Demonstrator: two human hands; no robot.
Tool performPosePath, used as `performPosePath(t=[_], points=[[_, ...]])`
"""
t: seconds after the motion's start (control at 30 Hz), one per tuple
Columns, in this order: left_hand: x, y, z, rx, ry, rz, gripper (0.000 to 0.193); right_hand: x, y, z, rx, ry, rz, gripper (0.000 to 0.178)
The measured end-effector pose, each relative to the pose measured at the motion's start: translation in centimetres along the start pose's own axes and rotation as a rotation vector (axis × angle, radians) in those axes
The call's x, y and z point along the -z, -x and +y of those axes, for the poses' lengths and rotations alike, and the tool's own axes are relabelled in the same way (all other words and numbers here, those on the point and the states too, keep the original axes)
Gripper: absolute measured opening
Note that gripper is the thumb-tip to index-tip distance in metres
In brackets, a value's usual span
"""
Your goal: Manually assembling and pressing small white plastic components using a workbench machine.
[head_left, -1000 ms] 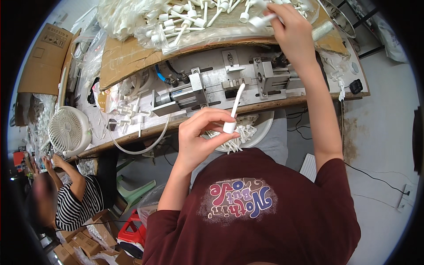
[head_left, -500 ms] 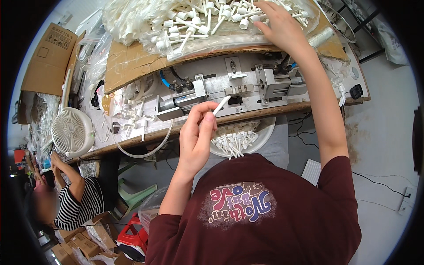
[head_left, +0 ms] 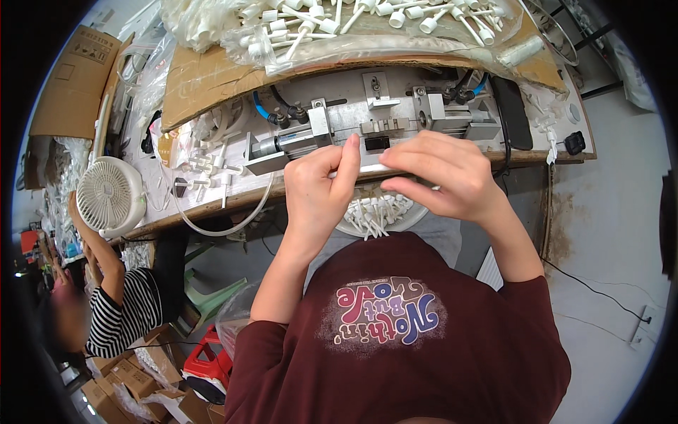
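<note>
The left hand [head_left: 318, 189] is curled into a fist, thumb raised, and a white stick [head_left: 371, 169] juts from it toward the right hand [head_left: 446, 175]. The right hand is half open, a gap between its thumb and fingers; whether its fingertips touch the stick cannot be told. The stick lies level, in the space between the two hands.

Just below the hands is one round white bowl [head_left: 415, 218], holding a heap of white stick-like pieces [head_left: 376, 213], too crowded to count. Beyond the hands, clear plastic sheeting [head_left: 339, 54] on a cardboard sheet [head_left: 212, 88] carries many more white capped pieces [head_left: 427, 25], also past counting. Far to the left of the left hand stands one tall cardboard box [head_left: 74, 85]; several smaller boxes [head_left: 131, 381] sit low on the same side.

On the surface [head_left: 161, 212] just beyond the hands are two metal cylinder units [head_left: 289, 141], one toward each hand, with one small metal block [head_left: 383, 126] between them. One dark phone [head_left: 513, 113] lies beyond the right hand, to its right. Left of the left hand are a cluster of loose white fittings [head_left: 205, 166] and, farther out, one white fan [head_left: 109, 196].
</note>
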State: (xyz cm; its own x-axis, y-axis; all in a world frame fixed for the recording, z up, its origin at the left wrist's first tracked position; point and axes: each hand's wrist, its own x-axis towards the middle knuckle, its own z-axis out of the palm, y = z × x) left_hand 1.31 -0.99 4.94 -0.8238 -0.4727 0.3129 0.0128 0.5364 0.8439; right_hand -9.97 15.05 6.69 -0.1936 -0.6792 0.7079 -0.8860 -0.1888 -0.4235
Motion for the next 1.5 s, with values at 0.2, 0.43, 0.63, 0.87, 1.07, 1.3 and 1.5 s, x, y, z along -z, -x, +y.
performPosePath(t=[0.2, 0.43, 0.63, 0.87, 1.07, 1.3, 1.5], points=[[0.4, -0.4, 1.4, -0.013, -0.033, -0.044, 0.038, 0.2, 0.3, -0.6, 0.172, 0.33, -0.132, 0.026], [-1.0, 0.3, 0.8, -0.324, -0.186, 0.092, 0.036, -1.1, 2.2, -0.9, -0.189, -0.029, -0.054, 0.02], [-0.5, 0.1, 0.2, -0.655, -0.352, 0.113, 0.035, -0.6, 2.8, -0.9, -1.036, -0.989, -0.206, 0.02], [1.6, -0.7, 1.1, -0.296, -0.015, -0.13, 0.006, 1.2, -0.8, -0.5, -0.997, -0.787, -0.246, 0.025], [4.2, 0.0, 1.8, -0.056, 0.279, -0.408, 0.036, 4.2, -3.1, 4.5, -0.859, -0.517, -0.372, 0.018], [0.6, 1.2, -0.7, -0.233, -0.068, -0.183, 0.032, 7.2, -8.3, 14.6, -0.335, 0.816, -0.143, 0.041], [-3.1, 2.1, -4.5, -0.397, -0.426, -0.146, 0.029, 6.0, -9.3, 19.4, -0.356, 0.722, -0.446, 0.055]])
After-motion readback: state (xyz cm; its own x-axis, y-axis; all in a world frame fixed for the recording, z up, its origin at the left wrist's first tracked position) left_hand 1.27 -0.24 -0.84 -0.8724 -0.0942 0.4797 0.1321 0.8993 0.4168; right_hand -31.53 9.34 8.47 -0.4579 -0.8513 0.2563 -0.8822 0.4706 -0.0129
